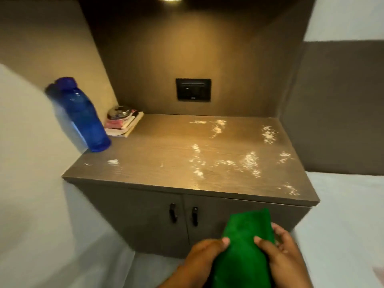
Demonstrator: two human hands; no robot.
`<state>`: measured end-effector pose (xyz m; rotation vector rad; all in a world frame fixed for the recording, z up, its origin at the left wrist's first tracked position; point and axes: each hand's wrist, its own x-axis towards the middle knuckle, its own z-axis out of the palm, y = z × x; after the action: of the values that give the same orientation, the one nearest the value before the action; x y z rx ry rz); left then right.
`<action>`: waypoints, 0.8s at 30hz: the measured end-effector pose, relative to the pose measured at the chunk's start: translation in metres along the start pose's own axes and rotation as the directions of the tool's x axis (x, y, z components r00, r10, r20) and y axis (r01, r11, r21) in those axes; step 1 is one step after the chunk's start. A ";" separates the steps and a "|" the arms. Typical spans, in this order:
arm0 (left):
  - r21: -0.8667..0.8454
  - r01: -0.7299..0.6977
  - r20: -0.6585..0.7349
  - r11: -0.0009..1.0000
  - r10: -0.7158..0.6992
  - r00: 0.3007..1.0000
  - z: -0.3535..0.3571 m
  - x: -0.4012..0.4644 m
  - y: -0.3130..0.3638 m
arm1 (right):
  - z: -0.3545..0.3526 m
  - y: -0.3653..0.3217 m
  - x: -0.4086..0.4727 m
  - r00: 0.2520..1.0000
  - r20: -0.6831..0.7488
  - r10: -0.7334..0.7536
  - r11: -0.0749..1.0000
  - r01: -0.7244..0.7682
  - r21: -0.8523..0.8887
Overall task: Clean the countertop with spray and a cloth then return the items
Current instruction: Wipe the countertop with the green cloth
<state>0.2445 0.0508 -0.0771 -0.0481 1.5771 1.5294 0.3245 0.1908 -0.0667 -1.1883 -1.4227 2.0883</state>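
no readable text, labels or signs

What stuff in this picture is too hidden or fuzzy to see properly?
Head view:
- Cupboard: its shut doors hide the inside.
- Green cloth: the bottom edge cuts off its lower part; both hands grip it, left hand and right hand.
- Blue bottle: blurred, so any label is unreadable.
- Shiny thing on the stack of books: too small to identify.
- Wall socket: too dark for details.
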 end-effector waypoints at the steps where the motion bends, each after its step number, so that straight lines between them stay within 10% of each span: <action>1: -0.026 -0.023 0.021 0.999 0.023 1.000 -0.019 -0.003 0.010 | 0.028 -0.001 -0.006 0.999 0.030 -0.036 0.999 0.036 0.003; 7: -0.215 -0.300 0.127 0.929 0.331 0.935 -0.112 0.000 0.102 | 0.162 -0.053 -0.001 0.924 0.124 -0.362 0.925 0.372 -0.075; 11: 0.054 -0.460 -0.009 0.886 0.461 0.887 -0.130 0.037 0.159 | 0.215 -0.080 0.038 0.818 0.070 -0.572 0.746 0.553 -0.372; 15: 0.834 -0.227 -0.149 0.503 0.600 0.786 -0.155 0.081 0.167 | 0.230 -0.061 0.088 0.915 0.033 -0.402 0.342 0.183 -0.922; 19: 0.963 -0.171 -0.045 0.210 0.746 0.664 -0.196 0.101 0.147 | 0.252 -0.034 0.121 0.899 0.200 -0.390 0.066 0.244 -0.968; 24: 0.988 -0.101 -0.011 0.114 0.713 0.701 -0.218 0.122 0.151 | 0.266 0.001 0.139 0.903 0.268 -0.335 -0.042 0.269 -0.962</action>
<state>-0.0367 -0.0251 -0.0734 0.9053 2.9821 0.5659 0.0316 0.1267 -0.0903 -0.9939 -2.9481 0.3644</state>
